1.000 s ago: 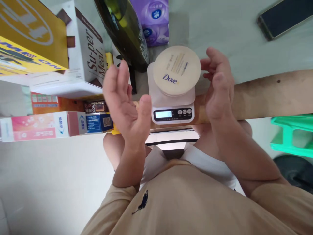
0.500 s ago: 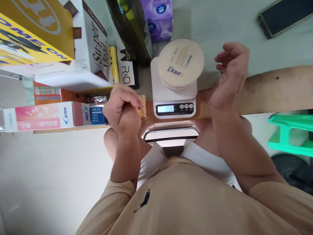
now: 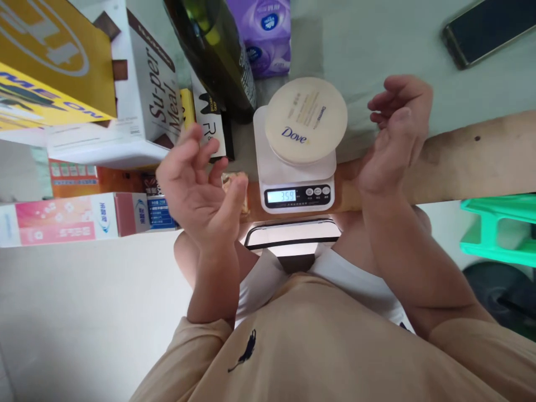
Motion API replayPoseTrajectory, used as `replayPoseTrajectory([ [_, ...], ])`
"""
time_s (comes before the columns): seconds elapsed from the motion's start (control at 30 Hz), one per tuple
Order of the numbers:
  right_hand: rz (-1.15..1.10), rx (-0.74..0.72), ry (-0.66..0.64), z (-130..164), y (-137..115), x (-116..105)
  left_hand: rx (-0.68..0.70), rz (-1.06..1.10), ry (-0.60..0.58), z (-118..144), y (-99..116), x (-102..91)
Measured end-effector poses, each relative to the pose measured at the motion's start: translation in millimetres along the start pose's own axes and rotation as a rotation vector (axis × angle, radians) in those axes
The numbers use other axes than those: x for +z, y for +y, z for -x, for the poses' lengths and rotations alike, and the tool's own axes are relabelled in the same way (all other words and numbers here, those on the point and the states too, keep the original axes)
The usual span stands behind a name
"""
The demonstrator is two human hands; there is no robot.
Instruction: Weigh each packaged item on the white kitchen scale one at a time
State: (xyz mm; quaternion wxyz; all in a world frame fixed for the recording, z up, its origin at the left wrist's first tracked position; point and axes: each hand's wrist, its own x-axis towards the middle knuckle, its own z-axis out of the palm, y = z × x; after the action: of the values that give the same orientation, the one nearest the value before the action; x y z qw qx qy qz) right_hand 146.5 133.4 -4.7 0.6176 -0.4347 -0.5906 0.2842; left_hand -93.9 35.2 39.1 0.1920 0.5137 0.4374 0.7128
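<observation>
Clock directions taken from the white plastic kitchen scale [image 3: 295, 173], twelve at top of view. On its platform a round, cream-coloured, lidded tub marked "Dove" [image 3: 306, 120] is borne, seen set toward twelve to one o'clock. Digits resembling 359 are shown on the lit display [image 3: 281, 196]; any decimal point too small to be read.

Both hands held well apart, the scale between them. Left hand [image 3: 199, 187] raised just below nine o'clock, palm turned up, fingers loosely curled, nothing gripped. A small, clear-wrapped snack packet [image 3: 243, 204] at eight o'clock is partly covered by its thumb; whether it is touched cannot be told. Right hand [image 3: 396, 137] raised near three o'clock, clear of the tub, fingers bent, nothing seen in the grasp.

A dark green glass bottle [image 3: 211, 56] is noted at ten to eleven, a purple soft tissue pack [image 3: 270, 42] near twelve, a black, flat phone [image 3: 488, 33] at two. Between nine and ten, a white cardboard box lettered "Su-per Meal" [image 3: 144, 78].
</observation>
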Motion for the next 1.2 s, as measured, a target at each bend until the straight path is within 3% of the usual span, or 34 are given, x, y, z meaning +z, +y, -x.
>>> replayPoseTrajectory([
  [0.17,0.029,-0.030,-0.005,-2,6,3,-0.083,-0.061,0.038,-2,0,0.8],
  [0.33,0.035,-0.057,-0.015,-3,5,6,-0.030,-0.003,0.011,-1,-6,-1.5],
  [0.53,0.074,-0.087,-0.015,-1,6,7,-0.064,0.152,-0.018,1,2,2.5],
  [0.93,0.088,-0.088,-0.004,6,7,7,-0.127,0.230,-0.016,1,7,4.3],
  [1.2,0.068,-0.105,0.031,9,3,9,-0.155,0.171,-0.015,0,11,0.0],
])
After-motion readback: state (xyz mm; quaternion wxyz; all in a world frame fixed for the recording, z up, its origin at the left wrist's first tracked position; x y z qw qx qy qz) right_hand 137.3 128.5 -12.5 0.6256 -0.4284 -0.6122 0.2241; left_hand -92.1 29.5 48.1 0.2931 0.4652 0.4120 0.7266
